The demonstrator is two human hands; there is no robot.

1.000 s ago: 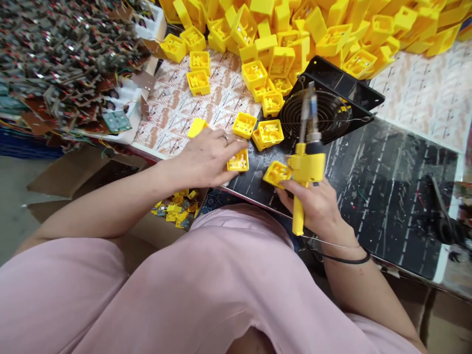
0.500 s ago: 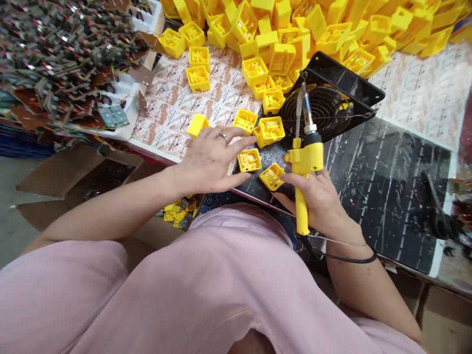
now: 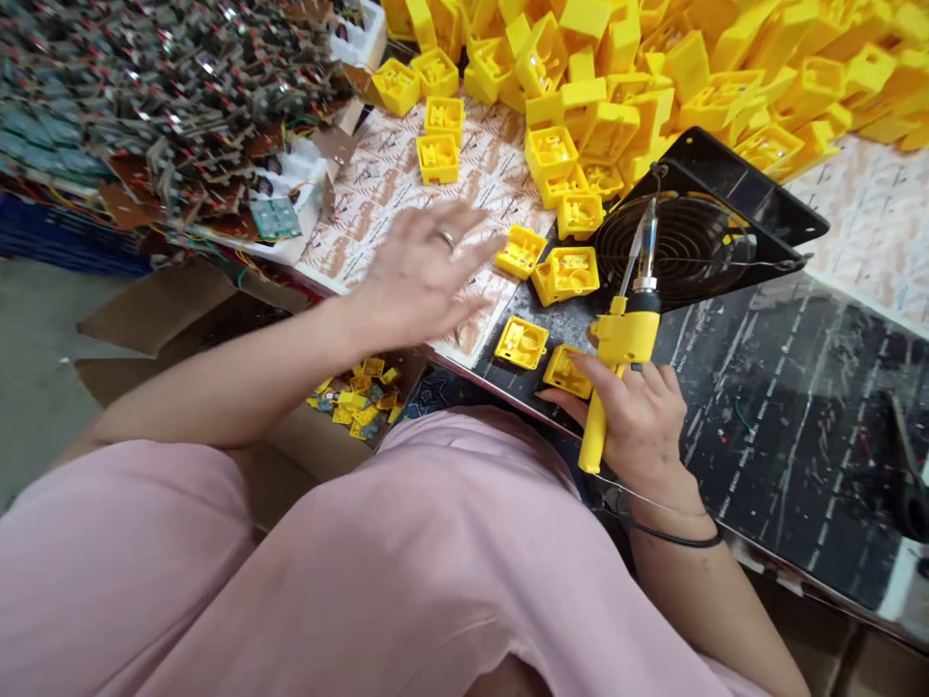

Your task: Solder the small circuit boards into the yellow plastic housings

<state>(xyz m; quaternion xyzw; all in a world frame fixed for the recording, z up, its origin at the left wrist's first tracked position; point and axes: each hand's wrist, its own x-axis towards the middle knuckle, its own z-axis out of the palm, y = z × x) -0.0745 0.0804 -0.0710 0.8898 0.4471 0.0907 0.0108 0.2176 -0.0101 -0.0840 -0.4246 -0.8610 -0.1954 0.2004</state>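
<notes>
My left hand point(image 3: 425, 276), a little blurred, hovers palm down over the patterned sheet at the table edge, its fingers spread. What lies under its palm is hidden. A yellow soldering gun point(image 3: 625, 334) with a metal tip stands upright in my right hand point(image 3: 643, 416), the fingers wrapped round its handle. My right thumb overlaps a small open yellow case point(image 3: 566, 371). Another open yellow case point(image 3: 521, 343) lies just left of that one, with small metal parts inside. Farther back, a yellow case point(image 3: 520, 252) sits close to my left fingertips, beside a stacked case point(image 3: 572, 273).
A black fan point(image 3: 668, 237) leans behind the gun's tip. Yellow cases point(image 3: 616, 58) are heaped along the back. Circuit boards point(image 3: 181, 106) pile up at the left. Scissors point(image 3: 904, 474) lie at the right edge. Below, a cardboard box point(image 3: 290, 455) holds yellow pieces.
The view has shifted, so the table things appear farther right. My left hand has drawn left, away from the near cases, and now covers where a yellow block lay. The gun tilts more.
</notes>
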